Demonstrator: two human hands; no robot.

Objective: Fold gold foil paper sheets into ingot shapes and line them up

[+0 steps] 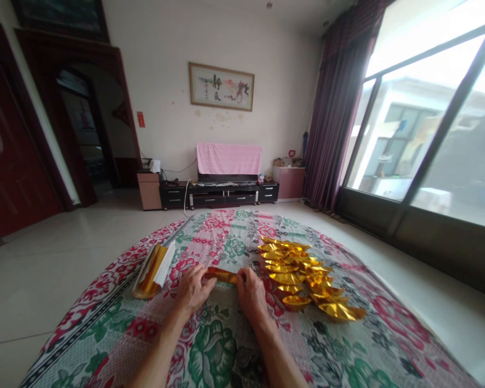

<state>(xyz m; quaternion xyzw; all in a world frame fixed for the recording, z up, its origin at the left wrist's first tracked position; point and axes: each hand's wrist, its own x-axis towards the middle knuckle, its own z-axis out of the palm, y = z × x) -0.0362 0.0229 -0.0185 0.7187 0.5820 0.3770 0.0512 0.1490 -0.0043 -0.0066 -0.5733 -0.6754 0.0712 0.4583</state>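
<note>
Between my two hands a narrow strip of folded gold foil paper (223,276) is stretched sideways, just over the flowered cloth. My left hand (196,290) pinches its left end between thumb and fingers. The right end is gripped by my right hand (250,291), its fingers curled round it. Right of my hands, folded gold paper ingots (288,278) lie in overlapping rows, several of them boat-shaped with pointed ends. To the left sits a stack of gold and white paper sheets (153,269), slightly curled.
A flowered red, green and white cloth (212,345) covers the rounded surface under my hands. Beyond it, a low black TV cabinet (226,196) stands by the wall, with a pink cloth (229,158) over the screen. Purple curtains (331,118) hang beside the large window at right.
</note>
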